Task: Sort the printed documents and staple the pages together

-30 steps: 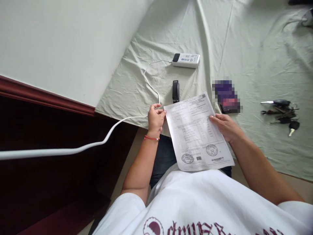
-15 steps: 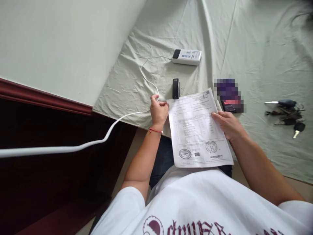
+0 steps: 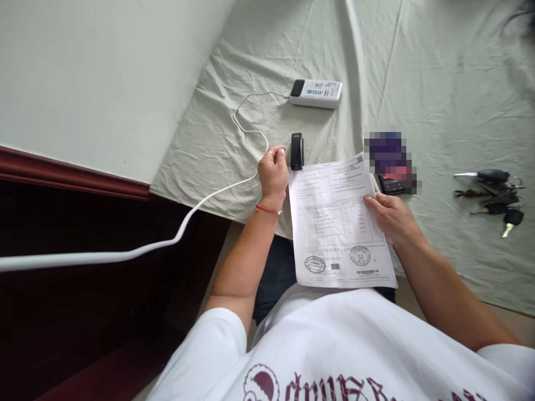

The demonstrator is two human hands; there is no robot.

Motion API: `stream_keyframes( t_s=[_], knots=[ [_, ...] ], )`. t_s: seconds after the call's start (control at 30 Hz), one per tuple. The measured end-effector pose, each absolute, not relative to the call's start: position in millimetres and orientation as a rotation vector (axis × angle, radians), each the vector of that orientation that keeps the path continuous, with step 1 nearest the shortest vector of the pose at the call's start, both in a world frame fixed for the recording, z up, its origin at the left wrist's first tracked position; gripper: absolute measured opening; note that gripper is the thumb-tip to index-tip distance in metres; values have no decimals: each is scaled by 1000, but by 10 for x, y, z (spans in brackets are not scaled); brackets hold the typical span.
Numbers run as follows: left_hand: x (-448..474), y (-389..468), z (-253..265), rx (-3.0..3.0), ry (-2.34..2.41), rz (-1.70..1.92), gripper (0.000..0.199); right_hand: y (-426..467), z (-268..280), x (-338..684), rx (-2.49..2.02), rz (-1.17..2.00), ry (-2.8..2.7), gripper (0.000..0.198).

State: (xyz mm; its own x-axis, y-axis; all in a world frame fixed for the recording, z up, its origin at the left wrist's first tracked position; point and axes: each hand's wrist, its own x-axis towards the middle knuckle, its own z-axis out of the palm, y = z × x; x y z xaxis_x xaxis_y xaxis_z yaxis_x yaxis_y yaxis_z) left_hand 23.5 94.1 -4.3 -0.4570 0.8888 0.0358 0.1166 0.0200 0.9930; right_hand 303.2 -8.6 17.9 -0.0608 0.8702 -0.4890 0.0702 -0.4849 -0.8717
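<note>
My right hand grips the right edge of a printed, stamped sheet of paper, thumb on top. The sheet leans over the table's front edge, its lower end at my shirt. Close to the sheet's top left corner is my left hand, raised with its fingers curled in and thumb pressed to them. Whatever those fingers hold, if anything, is hidden. Just right of it stands a small black stapler, at the top edge of the paper. A white cable passes behind my left hand.
The cable joins a white power bank farther back. A phone, partly blurred out, lies right of the paper. Farther right is a bunch of keys. Pale green cloth covers the table; a white panel borders it at left.
My left hand has left the paper's left edge and moved up towards the stapler, its fingers now curled. My right hand keeps its hold on the sheet. The view has shifted slightly.
</note>
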Motion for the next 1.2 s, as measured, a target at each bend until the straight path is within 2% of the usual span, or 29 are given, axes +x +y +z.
stream_keyframes(
  t_s=[0.2, 0.33, 0.53, 0.73, 1.0, 1.2],
  knots=[
    [215, 1547, -122, 1284, 1606, 1412, 25, -88, 196, 3037, -1645, 1631, -959, 26],
    [226, 1850, -270, 1342, 1614, 1355, 24, -92, 213, 3023, -1637, 1634, -940, 27],
    [299, 1787, -294, 1350, 1640, 1333, 23, -98, 194, 3019, -1621, 1607, -979, 29],
    [375, 1600, -202, 1290, 1641, 1358, 34, -107, 158, 3058, -1642, 1630, -996, 30],
    [381, 1588, -221, 1278, 1674, 1361, 19, -105, 153, 3063, -1648, 1602, -1037, 35],
    [263, 1638, -229, 1155, 1592, 1397, 20, -202, 192, 3063, -1584, 1603, -1069, 40]
  ],
)
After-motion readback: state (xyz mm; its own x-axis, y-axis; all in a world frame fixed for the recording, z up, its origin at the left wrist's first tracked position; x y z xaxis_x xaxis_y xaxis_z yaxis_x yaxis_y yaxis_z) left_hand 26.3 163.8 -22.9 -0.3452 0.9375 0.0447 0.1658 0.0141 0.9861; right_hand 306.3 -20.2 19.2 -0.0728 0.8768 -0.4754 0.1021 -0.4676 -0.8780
